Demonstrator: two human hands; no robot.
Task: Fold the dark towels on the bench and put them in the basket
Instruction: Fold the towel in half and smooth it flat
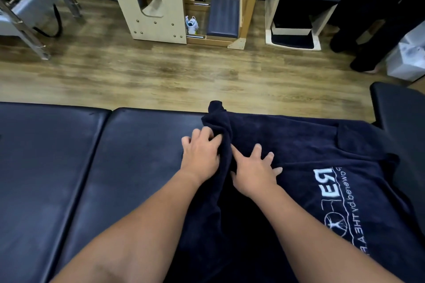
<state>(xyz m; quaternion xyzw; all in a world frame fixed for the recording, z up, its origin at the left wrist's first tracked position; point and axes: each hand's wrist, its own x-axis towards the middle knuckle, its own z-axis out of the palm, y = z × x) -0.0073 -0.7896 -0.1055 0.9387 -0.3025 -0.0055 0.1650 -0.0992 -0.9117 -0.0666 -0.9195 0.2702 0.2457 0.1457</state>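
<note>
Head view: one dark towel (287,145) lies mostly spread on the padded surface (115,156), white lettering up. Left hand (201,153), at the towel's left edge, has fingers curled around a bunched ridge of cloth. Right hand (255,171), just right of that ridge, presses flat with fingers spread. Judgement: folding barely begun. No basket in view; binning remains.
</note>
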